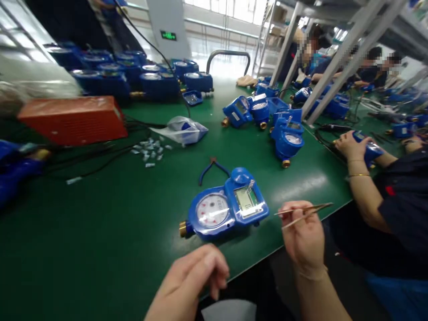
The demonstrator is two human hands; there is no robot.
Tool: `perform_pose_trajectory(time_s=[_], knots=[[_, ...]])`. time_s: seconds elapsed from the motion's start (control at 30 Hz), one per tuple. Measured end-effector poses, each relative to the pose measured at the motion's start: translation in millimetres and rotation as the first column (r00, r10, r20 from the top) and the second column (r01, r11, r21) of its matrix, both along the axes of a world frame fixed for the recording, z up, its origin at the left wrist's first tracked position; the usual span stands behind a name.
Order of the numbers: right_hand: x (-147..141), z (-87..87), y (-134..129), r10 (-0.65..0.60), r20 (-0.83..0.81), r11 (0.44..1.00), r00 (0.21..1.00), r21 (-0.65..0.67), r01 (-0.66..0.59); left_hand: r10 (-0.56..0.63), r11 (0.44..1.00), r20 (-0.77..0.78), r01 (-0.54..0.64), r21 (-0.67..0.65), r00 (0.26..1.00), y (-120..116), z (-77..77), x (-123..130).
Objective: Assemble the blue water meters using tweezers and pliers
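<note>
In front of me a blue water meter (210, 211) lies on the green table, with a white round dial and a small display (249, 200) on its right part. A brass fitting (183, 229) sticks out at its left end. My left hand (197, 276) hovers at the table's near edge, just below the meter, fingers loosely curled and nothing in them. To the meter's right, my right hand (302, 234) is closed on metal tweezers (306, 211), whose arms are apart; it does not touch the meter. Blue-handled pliers (214, 166) lie spread behind the meter.
An orange box (73, 120) with cables stands at left. Small pale pieces (150, 149) lie near a plastic bag (185, 130). More blue meters (289, 138) stand behind and right. At right, a co-worker's hand (352, 147) holds another meter, beside metal shelf posts (351, 62).
</note>
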State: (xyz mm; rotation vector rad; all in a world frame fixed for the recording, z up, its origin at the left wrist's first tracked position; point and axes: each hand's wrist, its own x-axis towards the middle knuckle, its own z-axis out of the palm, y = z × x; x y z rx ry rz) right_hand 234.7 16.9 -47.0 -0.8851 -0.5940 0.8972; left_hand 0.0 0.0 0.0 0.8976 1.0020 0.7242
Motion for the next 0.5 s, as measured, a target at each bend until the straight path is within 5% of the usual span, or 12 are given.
perform_pose_trajectory(time_s=[0.07, 0.13, 0.2, 0.27, 0.37, 0.43, 0.5], knots=[[-8.0, 20.7, -15.4, -0.050, 0.235, 0.990, 0.971, 0.141, 0.016, -0.060, 0.956, 0.164, 0.104, -0.273, 0.985, -0.8, -5.1, 14.0], [-20.9, 39.8, -23.9, -0.040, 0.504, 0.973, 0.863, 0.218, -0.082, 0.030, 0.894, 0.282, 0.100, -0.436, 0.959, 3.6, -13.6, 27.5], [-33.0, 53.3, -23.1, 0.004, 0.672, 0.963, 0.740, 0.196, -0.183, 0.125, 0.863, 0.338, 0.066, -0.501, 0.933, 8.0, -21.8, 34.9], [-38.5, 59.5, -16.3, -0.025, 0.716, 0.962, 0.698, 0.208, -0.178, 0.164, 0.856, 0.354, 0.045, -0.515, 0.921, 10.1, -25.5, 33.8], [-30.7, 55.9, -6.6, -0.192, 0.599, 0.949, 0.777, 0.314, -0.008, -0.011, 0.910, 0.276, 0.123, -0.396, 0.961, 9.8, -18.5, 15.7], [-19.6, 46.6, -5.7, -0.230, 0.472, 0.952, 0.851, 0.292, 0.095, -0.156, 0.974, 0.040, 0.161, -0.161, 0.987, 11.6, -8.4, -3.6], [-10.7, 33.2, -9.2, -0.191, 0.342, 0.975, 0.920, 0.178, 0.136, 0.005, 0.986, -0.258, 0.038, 0.162, 0.966, 18.9, 1.3, -22.7]])
